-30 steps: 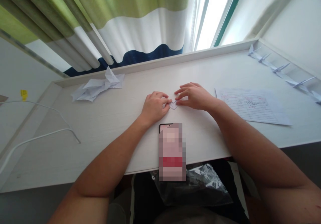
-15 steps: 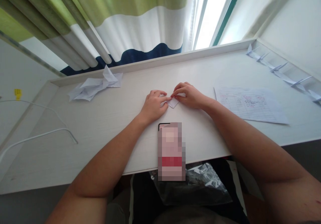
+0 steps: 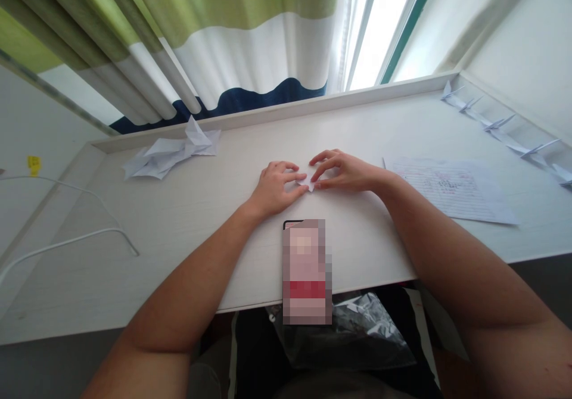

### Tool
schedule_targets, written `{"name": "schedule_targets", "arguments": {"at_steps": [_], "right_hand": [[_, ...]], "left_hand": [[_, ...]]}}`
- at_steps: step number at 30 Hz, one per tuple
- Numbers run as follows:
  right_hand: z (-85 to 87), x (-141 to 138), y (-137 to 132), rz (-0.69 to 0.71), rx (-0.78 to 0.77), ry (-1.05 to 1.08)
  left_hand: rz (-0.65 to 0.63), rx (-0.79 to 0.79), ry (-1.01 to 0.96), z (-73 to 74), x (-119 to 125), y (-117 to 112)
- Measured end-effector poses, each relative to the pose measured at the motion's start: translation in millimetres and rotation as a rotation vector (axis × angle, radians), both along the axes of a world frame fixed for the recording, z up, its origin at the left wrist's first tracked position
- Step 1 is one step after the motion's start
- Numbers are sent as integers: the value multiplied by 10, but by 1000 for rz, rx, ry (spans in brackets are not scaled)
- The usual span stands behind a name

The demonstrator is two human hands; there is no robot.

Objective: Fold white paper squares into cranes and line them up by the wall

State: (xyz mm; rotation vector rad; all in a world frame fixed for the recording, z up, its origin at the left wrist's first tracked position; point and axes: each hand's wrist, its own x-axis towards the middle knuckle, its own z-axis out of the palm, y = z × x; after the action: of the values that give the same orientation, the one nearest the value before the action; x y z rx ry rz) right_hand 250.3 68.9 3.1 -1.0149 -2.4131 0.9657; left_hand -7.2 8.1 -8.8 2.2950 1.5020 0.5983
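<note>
The person sits at a long white wood-grain desk (image 3: 357, 126) with both forearms resting forward; the left hand (image 3: 274, 189) and the right hand (image 3: 343, 171) lie close together near the middle of the desk, fingers curled inward and nearly meeting; between them sits a small white folded paper piece (image 3: 309, 182), mostly hidden by the fingertips; both hands touch it, though from here I cannot quite tell whether they pinch it or press it against the desk. Just below the hands lies a smartphone (image 3: 306, 271), its screen pixelated, overhanging the desk's front edge. Off to the left, a loose heap of crumpled white folded paper (image 3: 172, 156) sits near the back edge; further left runs a thin white cable (image 3: 67, 241). To the right lies a sheet of lined white paper (image 3: 451, 190) with red and dark writing; beyond it, a row of white origami paper cranes (image 3: 500, 124) lines the desk's right back edge. Behind everything hangs a green, white and navy striped curtain (image 3: 250, 41) beside a bright window (image 3: 379, 30); under the desk, a crinkled black plastic bag (image 3: 348, 327) shows.
</note>
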Motion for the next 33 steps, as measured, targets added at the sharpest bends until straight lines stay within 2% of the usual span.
{"name": "schedule_targets", "arguments": {"at_steps": [24,33], "right_hand": [[-5,-10,-17,-10,0,8],[-76,-46,6,-27,42,37]], "left_hand": [[53,-38,-49,-16,35,30],[90,-71,-54,19,66,35]]}}
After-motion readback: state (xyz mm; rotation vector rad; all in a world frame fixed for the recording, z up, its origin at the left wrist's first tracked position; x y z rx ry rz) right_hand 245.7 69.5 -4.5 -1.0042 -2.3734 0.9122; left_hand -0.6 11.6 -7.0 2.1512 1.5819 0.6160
